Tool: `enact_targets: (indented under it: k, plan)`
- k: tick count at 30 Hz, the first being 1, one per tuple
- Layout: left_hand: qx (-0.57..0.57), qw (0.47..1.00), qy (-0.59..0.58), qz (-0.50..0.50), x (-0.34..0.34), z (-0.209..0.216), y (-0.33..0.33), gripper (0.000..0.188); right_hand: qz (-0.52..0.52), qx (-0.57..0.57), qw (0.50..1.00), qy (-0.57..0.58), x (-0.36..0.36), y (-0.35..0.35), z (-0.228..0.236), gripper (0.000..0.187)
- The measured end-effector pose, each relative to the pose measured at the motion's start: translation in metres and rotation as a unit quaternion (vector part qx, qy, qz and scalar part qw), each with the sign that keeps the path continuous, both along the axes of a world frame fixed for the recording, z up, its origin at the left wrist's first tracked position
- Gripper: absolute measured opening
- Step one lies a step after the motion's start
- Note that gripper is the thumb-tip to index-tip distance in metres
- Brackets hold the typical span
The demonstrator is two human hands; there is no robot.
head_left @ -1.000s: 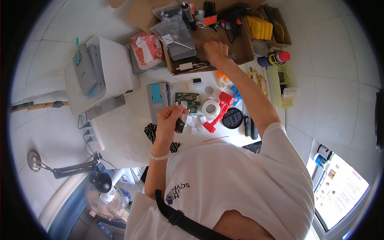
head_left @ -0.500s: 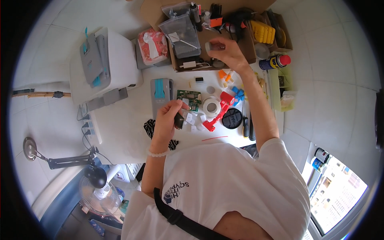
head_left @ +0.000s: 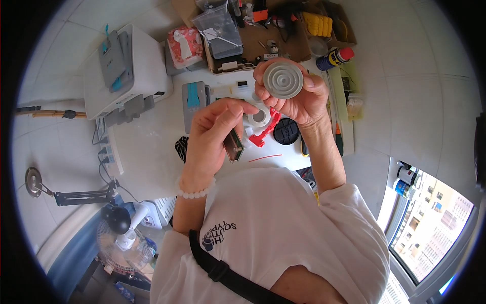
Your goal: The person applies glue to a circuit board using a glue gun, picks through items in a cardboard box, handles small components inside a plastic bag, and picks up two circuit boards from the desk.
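Note:
My right hand (head_left: 310,101) is closed round the edge of a round grey disc (head_left: 283,80) with raised concentric rings, its ringed face turned up toward me. My left hand (head_left: 210,134) pinches a dark rectangular piece (head_left: 233,147) with a green edge, like a small circuit board; fingers hide its upper part. The left fingertips point toward the disc but stay apart from it. Below the hands, on the table, lie a white ring-shaped part (head_left: 261,117), a red plastic piece (head_left: 258,139) and a black round cap (head_left: 286,131).
A cardboard box (head_left: 258,43) of bags and parts stands at the back, beside a red tissue pack (head_left: 185,48). At the left is a white printer (head_left: 147,63); a grey case (head_left: 190,119) lies nearer. A spray can (head_left: 331,60) stands at the right. A thin red strip (head_left: 266,158) lies near the front edge.
My right hand has come back from over the cardboard box toward me, bringing the grey disc. My left hand has risen with the dark piece, and the view has shifted slightly.

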State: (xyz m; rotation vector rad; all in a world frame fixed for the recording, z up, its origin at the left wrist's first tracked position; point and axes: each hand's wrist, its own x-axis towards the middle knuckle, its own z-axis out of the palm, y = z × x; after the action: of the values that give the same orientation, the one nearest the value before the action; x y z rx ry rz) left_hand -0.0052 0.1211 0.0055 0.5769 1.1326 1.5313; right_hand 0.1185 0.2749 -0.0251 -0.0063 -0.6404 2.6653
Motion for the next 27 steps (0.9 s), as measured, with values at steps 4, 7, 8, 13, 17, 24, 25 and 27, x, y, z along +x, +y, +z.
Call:
enact_targets:
  k: [4,7,8,13,17,24,25,27]
  plan:
    - [0.024,0.999,-0.007,-0.024,0.007,0.016,-0.011,0.024,0.001,-0.012,0.999,0.051,0.008,-0.010,-0.001,0.067]
    - [0.037,0.998,0.008,-0.056,0.011,0.023,-0.015,0.024,0.008,-0.019,0.995,0.093,0.014,-0.015,-0.004,0.068]
    - [0.037,0.998,0.010,-0.051,0.015,0.026,-0.016,0.023,0.008,-0.017,0.996,0.091,0.016,-0.017,-0.003,0.067]
    - [0.047,0.997,0.032,-0.046,0.028,0.036,-0.019,0.020,0.001,-0.006,0.996,0.090,0.023,-0.025,-0.002,0.065]
    - [0.024,0.997,0.062,-0.042,0.033,0.041,-0.021,0.021,-0.036,0.091,0.995,0.013,0.034,-0.029,0.011,0.062]
    - [-0.016,0.997,0.059,-0.040,0.034,0.041,-0.026,0.023,-0.149,0.364,0.910,-0.132,0.041,-0.041,0.042,0.051]
    - [-0.019,0.997,0.059,-0.039,0.035,0.042,-0.026,0.023,-0.182,0.412,0.882,-0.137,0.041,-0.044,0.045,0.049]
    - [-0.022,0.998,0.061,-0.006,0.039,0.044,-0.024,0.022,-0.188,0.425,0.873,-0.151,0.043,-0.048,0.050,0.049]
